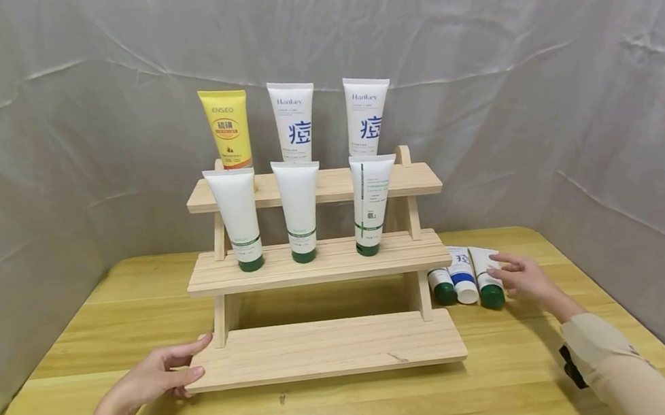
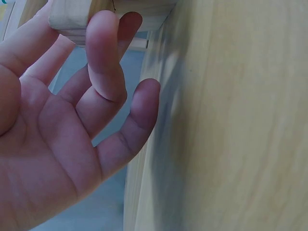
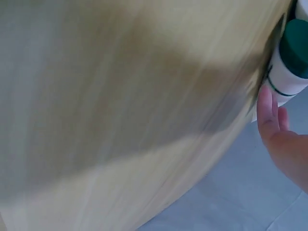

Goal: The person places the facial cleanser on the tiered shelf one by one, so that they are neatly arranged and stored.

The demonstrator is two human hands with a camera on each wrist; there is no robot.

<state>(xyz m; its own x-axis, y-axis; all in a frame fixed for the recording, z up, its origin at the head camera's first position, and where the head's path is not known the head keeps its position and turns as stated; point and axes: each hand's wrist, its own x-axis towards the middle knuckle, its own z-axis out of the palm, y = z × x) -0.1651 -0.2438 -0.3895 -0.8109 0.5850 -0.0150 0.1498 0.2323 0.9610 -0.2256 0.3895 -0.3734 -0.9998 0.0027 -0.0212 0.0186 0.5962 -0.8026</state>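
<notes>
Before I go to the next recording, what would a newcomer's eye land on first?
Probably the yellow tube at the left end of the top shelf of the wooden stand, beside two white tubes. Next, the left hand, gripping the left end of the bottom shelf, and the right hand, by three tubes lying right of the stand.

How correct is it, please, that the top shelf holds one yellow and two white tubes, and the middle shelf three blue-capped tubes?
Only "blue" is wrong: the head view shows three green-capped tubes on the middle shelf; the rest is right.
</notes>
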